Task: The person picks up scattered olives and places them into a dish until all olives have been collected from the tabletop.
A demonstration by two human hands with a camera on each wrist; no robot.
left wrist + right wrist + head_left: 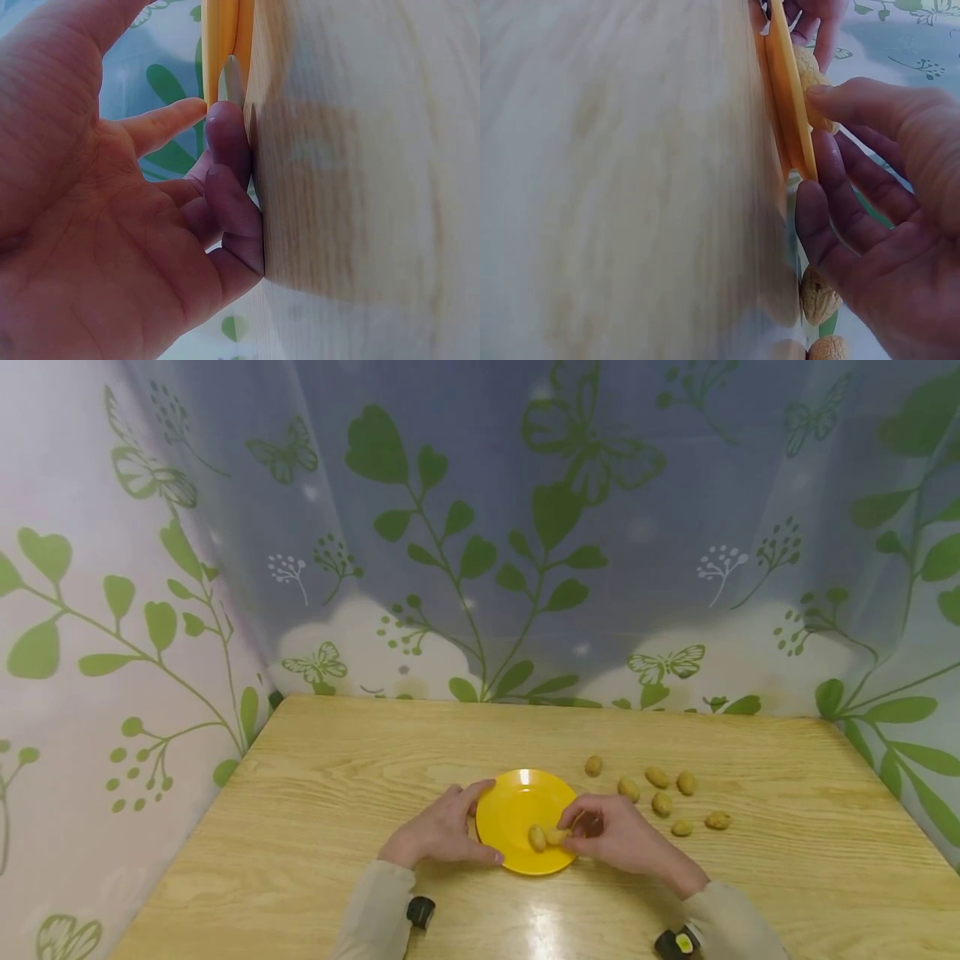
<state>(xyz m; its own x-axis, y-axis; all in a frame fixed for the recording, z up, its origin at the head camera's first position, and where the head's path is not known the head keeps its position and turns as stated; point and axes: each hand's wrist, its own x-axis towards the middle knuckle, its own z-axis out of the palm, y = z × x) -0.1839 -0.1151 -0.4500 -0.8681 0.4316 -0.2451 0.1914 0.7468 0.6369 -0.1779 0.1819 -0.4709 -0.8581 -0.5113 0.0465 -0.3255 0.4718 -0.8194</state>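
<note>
A yellow plate (pixel 517 817) lies on the table with two walnuts at its near right part. My right hand (pixel 618 833) pinches one walnut (pixel 557 836) between thumb and fingers, low over the plate; the other walnut (pixel 537 837) lies just left of it. In the right wrist view the thumb presses on the pinched walnut (pixel 821 112), and lower fingers sit by the plate's rim (pixel 799 97). My left hand (pixel 446 827) spreads around the plate's left side, thumb near the front edge. In the left wrist view a straight finger of that hand (pixel 112 225) touches the rim.
Several more walnuts (pixel 661 803) lie scattered on the wooden table (pixel 322 827) right of the plate, behind and beside my right hand. A patterned curtain (pixel 480 527) hangs along the table's back and sides.
</note>
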